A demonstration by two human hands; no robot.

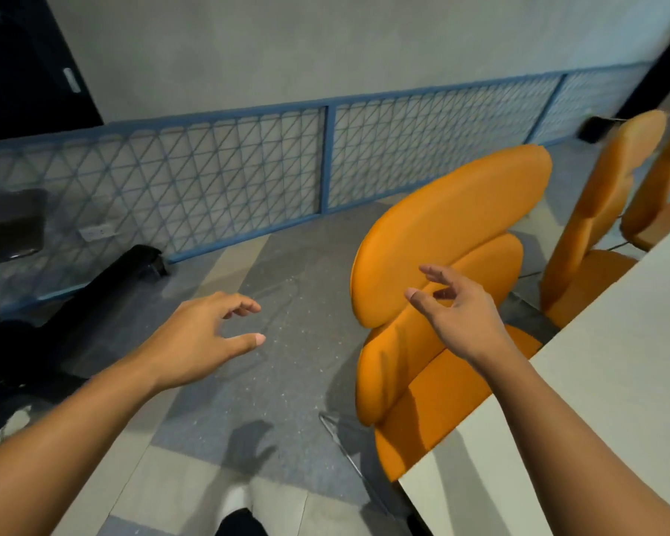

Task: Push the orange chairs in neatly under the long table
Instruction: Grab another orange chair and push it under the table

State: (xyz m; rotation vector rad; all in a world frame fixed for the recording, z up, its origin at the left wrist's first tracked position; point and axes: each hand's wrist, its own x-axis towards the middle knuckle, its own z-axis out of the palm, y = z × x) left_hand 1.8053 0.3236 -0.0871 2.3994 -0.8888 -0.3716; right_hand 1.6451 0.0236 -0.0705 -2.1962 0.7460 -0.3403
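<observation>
1 dark panel [24, 59] fills the upper-left corner of a grey wall [287, 44]. Along the wall's foot runs a blue mesh railing [217, 176], with a white socket [96, 232] behind it. A long black object [105, 292] lies on the floor [287, 381], which is speckled grey with paler beige bands.

Over the floor, the left hand [206, 334] hovers with its fingers loosely curled and thumb out, holding nothing. A white shoe [236, 500] shows at the bottom edge.

The right hand [457, 307], fingers loosely spread and holding nothing, is in front of the nearest orange chair [441, 234]; whether it touches the backrest cannot be told. That chair stands angled at the pale tabletop's [615, 361] long left edge, its seat partly beneath it. The 2nd orange chair [604, 210] and 3rd orange chair [662, 179] stand farther along the same edge.
</observation>
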